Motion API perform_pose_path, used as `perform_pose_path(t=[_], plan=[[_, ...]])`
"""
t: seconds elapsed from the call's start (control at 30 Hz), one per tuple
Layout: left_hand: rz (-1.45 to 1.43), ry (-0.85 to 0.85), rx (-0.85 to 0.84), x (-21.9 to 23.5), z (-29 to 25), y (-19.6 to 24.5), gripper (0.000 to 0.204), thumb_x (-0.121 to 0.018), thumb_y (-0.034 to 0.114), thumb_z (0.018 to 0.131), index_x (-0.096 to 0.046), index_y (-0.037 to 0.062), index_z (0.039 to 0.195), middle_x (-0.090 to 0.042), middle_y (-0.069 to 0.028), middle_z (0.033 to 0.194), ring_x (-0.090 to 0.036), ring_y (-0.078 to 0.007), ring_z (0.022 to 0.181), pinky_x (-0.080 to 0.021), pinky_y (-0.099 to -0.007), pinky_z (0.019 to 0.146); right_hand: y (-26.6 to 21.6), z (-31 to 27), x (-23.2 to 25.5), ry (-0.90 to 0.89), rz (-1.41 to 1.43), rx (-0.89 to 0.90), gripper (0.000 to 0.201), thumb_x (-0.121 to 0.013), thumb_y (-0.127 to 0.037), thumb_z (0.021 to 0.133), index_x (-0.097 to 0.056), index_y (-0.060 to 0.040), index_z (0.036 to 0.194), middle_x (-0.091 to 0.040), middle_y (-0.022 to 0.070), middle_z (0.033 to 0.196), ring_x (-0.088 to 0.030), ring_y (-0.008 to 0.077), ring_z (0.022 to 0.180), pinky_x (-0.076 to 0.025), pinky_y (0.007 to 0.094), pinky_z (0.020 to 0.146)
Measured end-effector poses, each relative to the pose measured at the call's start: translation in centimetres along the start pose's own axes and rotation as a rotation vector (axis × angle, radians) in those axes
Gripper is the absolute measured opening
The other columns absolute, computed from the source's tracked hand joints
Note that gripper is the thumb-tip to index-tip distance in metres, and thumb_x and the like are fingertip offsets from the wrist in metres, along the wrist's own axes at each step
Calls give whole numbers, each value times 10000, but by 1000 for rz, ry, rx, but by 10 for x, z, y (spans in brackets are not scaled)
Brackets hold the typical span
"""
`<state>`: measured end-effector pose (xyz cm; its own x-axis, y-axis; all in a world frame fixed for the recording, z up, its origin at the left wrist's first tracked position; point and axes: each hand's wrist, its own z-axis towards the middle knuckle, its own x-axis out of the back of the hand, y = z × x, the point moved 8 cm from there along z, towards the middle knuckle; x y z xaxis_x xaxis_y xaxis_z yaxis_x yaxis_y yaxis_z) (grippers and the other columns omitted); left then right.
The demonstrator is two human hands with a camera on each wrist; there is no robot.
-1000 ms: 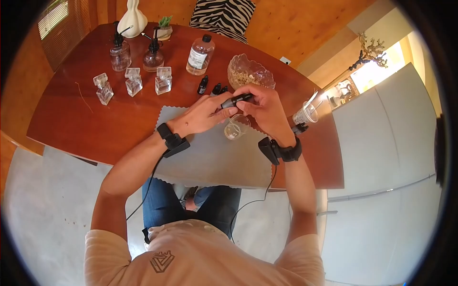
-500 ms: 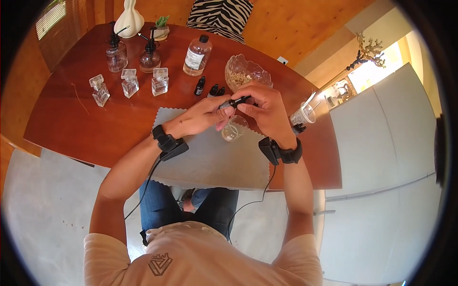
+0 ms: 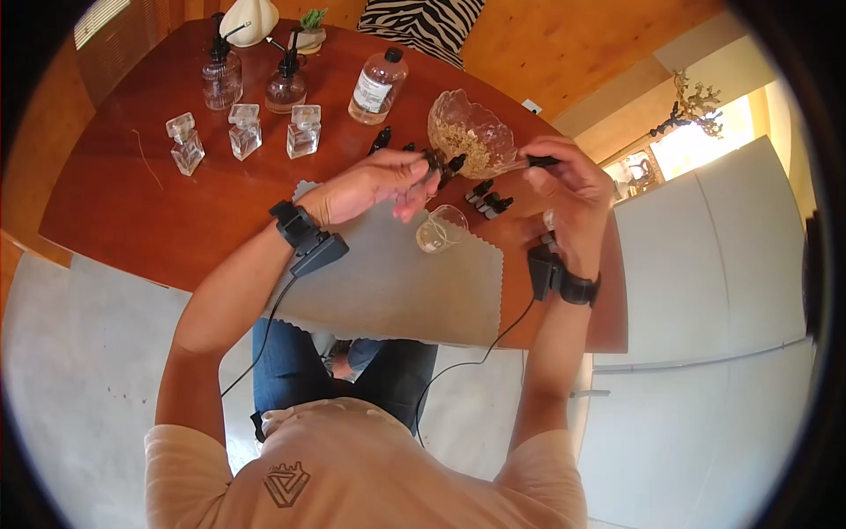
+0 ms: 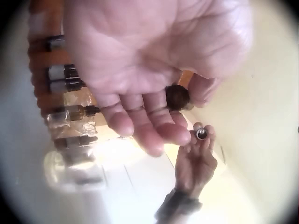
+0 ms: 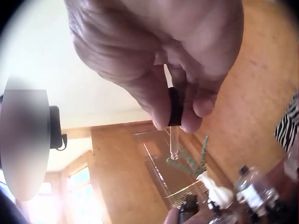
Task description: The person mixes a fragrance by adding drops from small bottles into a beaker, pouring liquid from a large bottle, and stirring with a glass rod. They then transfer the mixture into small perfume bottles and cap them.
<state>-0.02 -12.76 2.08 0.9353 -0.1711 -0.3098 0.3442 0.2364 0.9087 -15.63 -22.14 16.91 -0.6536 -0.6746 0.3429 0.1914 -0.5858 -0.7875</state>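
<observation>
In the head view my left hand (image 3: 374, 187) holds a small dark bottle (image 4: 177, 97) between thumb and fingers, its round base facing the left wrist camera. My right hand (image 3: 575, 187) pinches the black cap of a glass dropper (image 5: 174, 112). The clear tube points down in the right wrist view, with the bottle off to the lower side. In the head view the dropper is apart from the bottle, to its right. Below and between both hands, a small glass cup (image 3: 430, 236) stands on the grey mat (image 3: 379, 282); something thin and pale lies inside it.
Behind the hands sits a wavy glass bowl (image 3: 493, 123) of brownish bits. Several black-capped dropper bottles (image 3: 496, 208) stand near it. Farther back are a large labelled bottle (image 3: 371, 94), square glass bottles (image 3: 304, 137), spray bottles (image 3: 286, 91) and a white vase (image 3: 248, 22).
My hands have moved apart: the right hand swung right, drawing the dropper away from the bottle in my left hand. More small bottles now show between them.
</observation>
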Motion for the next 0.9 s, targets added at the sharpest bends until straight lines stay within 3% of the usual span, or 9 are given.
perform_pose_path(t=[0.07, 0.17, 0.27, 0.37, 0.4, 0.5, 0.6, 0.73, 0.9], plan=[[67, 44, -37, 10, 2, 1, 412, -493, 435, 1073, -592, 35, 1055, -534, 12, 724, -519, -108, 695, -388, -263, 655, -4, -8, 12, 125, -138, -12, 222, -715, 64, 851, -717, 15, 1068, -682, 92, 1064, -669, 172, 876, -535, 297, 770], [212, 142, -53, 11, 0, 7, 401, -487, 429, 1077, -596, 44, 1066, -545, 16, 721, -513, -94, 692, -383, -257, 659, 31, -34, -23, -57, -448, 110, 203, -717, 32, 861, -726, 3, 1062, -689, 87, 989, -667, 166, 852, -531, 293, 755], [269, 144, -71, 6, 4, 4, 367, -516, 409, 1070, -610, 55, 1090, -562, 12, 731, -514, -81, 696, -388, -249, 669, 76, -54, -41, -219, -567, -79, 183, -725, 3, 864, -733, 1, 1047, -697, 83, 924, -665, 161, 842, -528, 297, 745], [298, 180, -79, 9, 1, 2, 321, -574, 348, 1054, -638, 42, 1124, -565, 20, 743, -520, -72, 701, -406, -246, 672, 51, -47, -9, 72, -336, -57, 167, -735, 4, 853, -736, 12, 1020, -710, 75, 910, -664, 165, 834, -525, 304, 727], [305, 175, -82, 7, 2, 2, 311, -589, 329, 1048, -646, 36, 1137, -570, 21, 749, -526, -69, 704, -414, -247, 672, 49, -44, -3, 101, -275, -49, 188, -750, -11, 854, -736, 5, 1041, -710, 58, 906, -655, 136, 772, -510, 276, 653], [300, 162, -64, 1, 5, 1, 298, -639, 270, 1025, -665, 20, 1185, -600, 21, 784, -551, -65, 724, -450, -250, 677, 50, -43, -1, 165, 49, -199, 207, -757, -25, 859, -735, 1, 1063, -704, 48, 901, -630, 95, 701, -478, 234, 600], [297, 137, -10, -1, 5, -5, 293, -683, 224, 1000, -678, 27, 1216, -640, 33, 848, -573, -60, 752, -476, -242, 694, 43, -34, -15, 150, 54, -159, 212, -762, -37, 863, -734, -8, 1071, -700, 43, 903, -599, 62, 654, -459, 209, 575], [259, 89, 8, -4, 5, -12, 283, -691, 192, 995, -680, 31, 1228, -665, 34, 893, -586, -57, 776, -491, -236, 709, 40, -22, -35, 54, -112, -13, 200, -760, -32, 853, -725, -2, 1048, -711, 72, 919, -624, 122, 714, -496, 264, 636], [254, 53, 3, -7, 4, -7, 277, -656, 210, 1018, -675, 35, 1232, -655, 19, 860, -596, -68, 769, -494, -247, 711, 32, -19, -35, 23, -193, -9, 210, -771, -47, 841, -716, 3, 1038, -705, 88, 904, -638, 148, 750, -507, 291, 664]])
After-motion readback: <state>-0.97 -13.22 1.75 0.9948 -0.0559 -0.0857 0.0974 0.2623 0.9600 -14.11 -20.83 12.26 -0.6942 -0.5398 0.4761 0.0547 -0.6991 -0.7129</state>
